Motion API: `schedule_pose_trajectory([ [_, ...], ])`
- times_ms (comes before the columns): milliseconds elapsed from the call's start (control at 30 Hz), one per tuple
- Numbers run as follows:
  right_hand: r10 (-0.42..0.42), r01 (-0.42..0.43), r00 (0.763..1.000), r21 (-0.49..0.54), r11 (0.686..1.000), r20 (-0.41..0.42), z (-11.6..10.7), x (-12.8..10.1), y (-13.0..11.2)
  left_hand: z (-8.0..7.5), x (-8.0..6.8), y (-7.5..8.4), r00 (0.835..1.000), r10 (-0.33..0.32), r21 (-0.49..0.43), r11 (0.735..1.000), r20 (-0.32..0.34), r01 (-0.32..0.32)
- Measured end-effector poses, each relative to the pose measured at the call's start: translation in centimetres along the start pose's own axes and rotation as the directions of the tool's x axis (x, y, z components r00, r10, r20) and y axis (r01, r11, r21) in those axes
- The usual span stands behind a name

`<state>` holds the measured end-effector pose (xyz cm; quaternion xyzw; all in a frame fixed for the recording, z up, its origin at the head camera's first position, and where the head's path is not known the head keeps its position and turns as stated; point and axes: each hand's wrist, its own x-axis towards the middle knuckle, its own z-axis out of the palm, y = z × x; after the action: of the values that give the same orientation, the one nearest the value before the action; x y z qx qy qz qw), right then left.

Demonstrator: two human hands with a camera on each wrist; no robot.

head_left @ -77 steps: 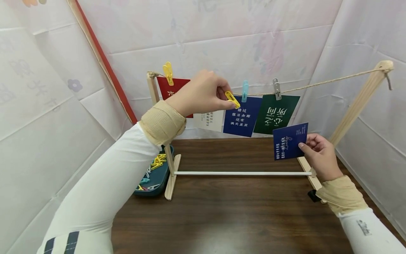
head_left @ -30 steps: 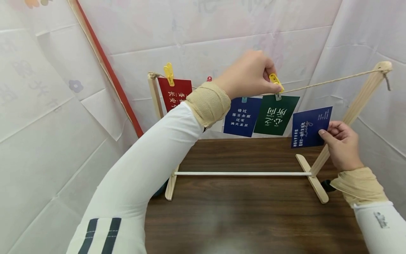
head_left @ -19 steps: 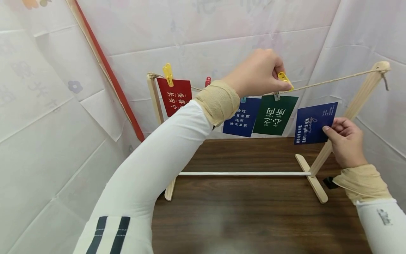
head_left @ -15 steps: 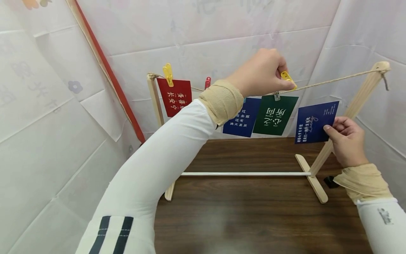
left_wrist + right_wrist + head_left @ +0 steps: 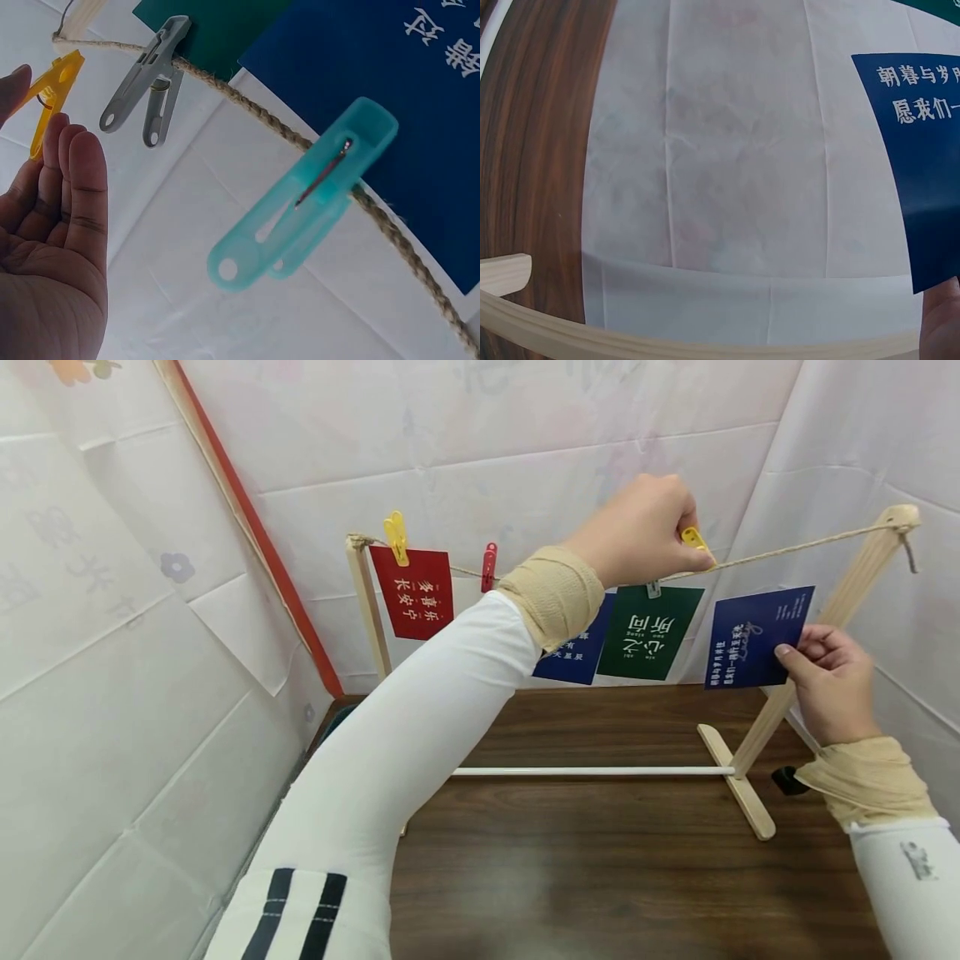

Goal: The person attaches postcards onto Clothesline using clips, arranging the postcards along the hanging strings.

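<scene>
My left hand (image 5: 643, 531) pinches a yellow clothespin (image 5: 693, 539) close to the twine (image 5: 787, 547), right of the grey clothespin (image 5: 154, 82). In the left wrist view the yellow clothespin's tip is near the twine; whether it touches is unclear. My right hand (image 5: 836, 681) holds a dark blue card (image 5: 757, 639) by its right edge, thumb in front, below the twine. To its left a green card (image 5: 651, 633) hangs from the grey clothespin. Beside that hangs another blue card (image 5: 360, 67) under a light-blue clothespin (image 5: 307, 195), which my left arm hides in the head view.
A red card (image 5: 412, 593) hangs at the left under a yellow clothespin (image 5: 396, 537), with a red clothespin (image 5: 489, 567) nearby. A wooden post (image 5: 832, 602) and white rod (image 5: 592, 771) form the rack on the brown table (image 5: 600, 868). My left arm mostly covers a dark container (image 5: 337, 718).
My left hand has carried the yellow clothespin rightward along the twine, past the grey clothespin. My right hand has raised the blue card up and to the right, nearer the twine.
</scene>
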<state>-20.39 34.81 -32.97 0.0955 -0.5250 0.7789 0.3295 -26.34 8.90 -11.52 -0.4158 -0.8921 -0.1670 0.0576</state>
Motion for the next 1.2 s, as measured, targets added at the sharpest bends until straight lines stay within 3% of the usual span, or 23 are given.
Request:
schedule_pose_trajectory([
  [767, -0.007, 0.007, 1.0, -0.029, 1.0, 0.021, 0.2, 1.7, -1.1, 1.0, 1.8, 1.6, 0.996, -0.085, 0.027, 0.996, 0.016, 0.085],
  [1200, -0.008, 0.008, 0.999, 0.001, 1.0, 0.034, 0.5, 2.5, -1.6, 1.4, 2.4, 2.1, 0.999, -0.045, 0.049, 0.998, 0.01, 0.045],
])
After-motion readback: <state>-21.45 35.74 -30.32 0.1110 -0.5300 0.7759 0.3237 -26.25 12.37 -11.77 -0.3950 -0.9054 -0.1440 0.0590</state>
